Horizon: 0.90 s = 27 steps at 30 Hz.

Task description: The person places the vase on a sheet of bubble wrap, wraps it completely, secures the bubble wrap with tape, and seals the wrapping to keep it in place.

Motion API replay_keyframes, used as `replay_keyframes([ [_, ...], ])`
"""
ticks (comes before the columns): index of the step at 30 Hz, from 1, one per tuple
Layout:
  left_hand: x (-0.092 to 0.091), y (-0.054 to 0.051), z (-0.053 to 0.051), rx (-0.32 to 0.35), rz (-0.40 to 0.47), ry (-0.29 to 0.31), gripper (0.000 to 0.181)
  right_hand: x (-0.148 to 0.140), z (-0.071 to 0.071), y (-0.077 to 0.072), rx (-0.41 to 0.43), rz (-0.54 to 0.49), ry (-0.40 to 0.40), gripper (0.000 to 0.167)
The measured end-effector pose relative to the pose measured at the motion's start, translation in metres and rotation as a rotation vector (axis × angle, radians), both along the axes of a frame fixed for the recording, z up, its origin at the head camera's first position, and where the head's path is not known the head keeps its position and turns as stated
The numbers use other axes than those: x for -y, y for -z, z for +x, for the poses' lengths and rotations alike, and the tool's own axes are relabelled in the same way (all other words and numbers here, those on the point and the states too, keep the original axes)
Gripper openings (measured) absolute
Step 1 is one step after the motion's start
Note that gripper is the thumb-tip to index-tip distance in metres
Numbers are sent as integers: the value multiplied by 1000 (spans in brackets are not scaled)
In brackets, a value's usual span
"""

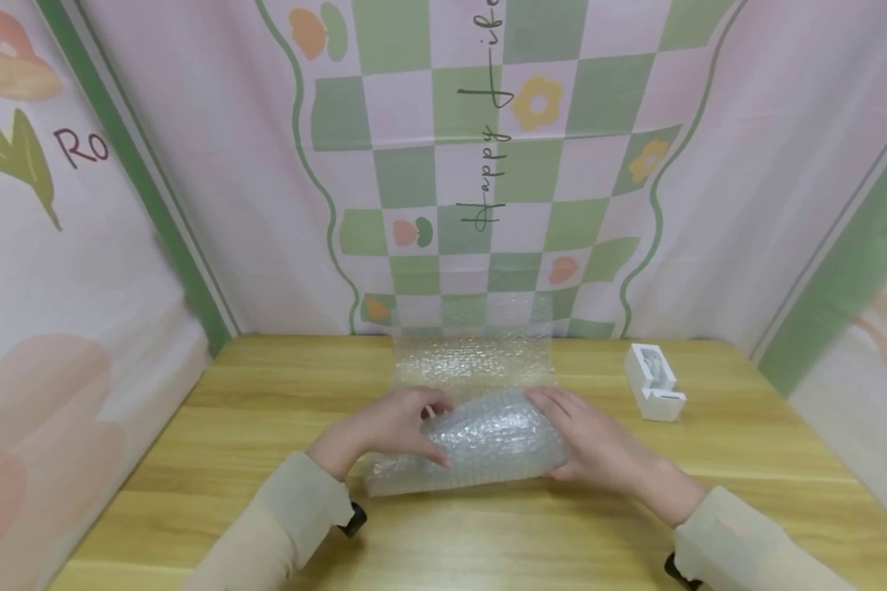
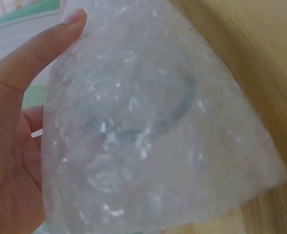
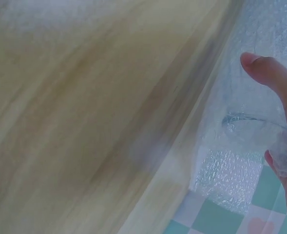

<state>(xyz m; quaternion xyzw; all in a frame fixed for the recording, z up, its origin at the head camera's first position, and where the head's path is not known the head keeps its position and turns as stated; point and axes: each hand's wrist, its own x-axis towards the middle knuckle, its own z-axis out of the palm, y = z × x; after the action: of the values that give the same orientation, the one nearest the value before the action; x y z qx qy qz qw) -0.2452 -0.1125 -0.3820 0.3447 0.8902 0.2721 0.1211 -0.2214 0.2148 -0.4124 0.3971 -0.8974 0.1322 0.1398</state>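
A roll of bubble wrap (image 1: 498,439) lies on the wooden table, with a flat sheet of the wrap (image 1: 473,361) stretching behind it to the back edge. The left hand (image 1: 395,427) grips the roll's left part, thumb in front and fingers behind. Around the right end curls the right hand (image 1: 599,447). Through the layers in the left wrist view (image 2: 133,161) shows a dark curved rim of something inside. A round, clear edge is visible within the wrap (image 3: 250,97) in the right wrist view, beside the right thumb. What is enclosed cannot be clearly told.
A white tape dispenser (image 1: 654,386) stands at the table's back right. Behind the wooden table (image 1: 266,419) hangs a green and white checked cloth (image 1: 466,172) with flowers and writing. Printed cloths also hang at both sides.
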Motion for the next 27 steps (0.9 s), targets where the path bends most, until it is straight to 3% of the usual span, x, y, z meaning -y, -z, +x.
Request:
replay_keyframes([
  [9,5,0,-4,41,43,18,65,-1,0,3,-46,-14,-26,118],
  [15,4,-3,-2,27,38,20,61,0,1,-1,-28,-7,-14,117],
  [20,0,-4,2,-47,-26,19,58,3,1,-7,41,22,26,115],
  [27,-12,-3,9,-161,-153,-42,80,5,-3,-13,66,48,38,115],
])
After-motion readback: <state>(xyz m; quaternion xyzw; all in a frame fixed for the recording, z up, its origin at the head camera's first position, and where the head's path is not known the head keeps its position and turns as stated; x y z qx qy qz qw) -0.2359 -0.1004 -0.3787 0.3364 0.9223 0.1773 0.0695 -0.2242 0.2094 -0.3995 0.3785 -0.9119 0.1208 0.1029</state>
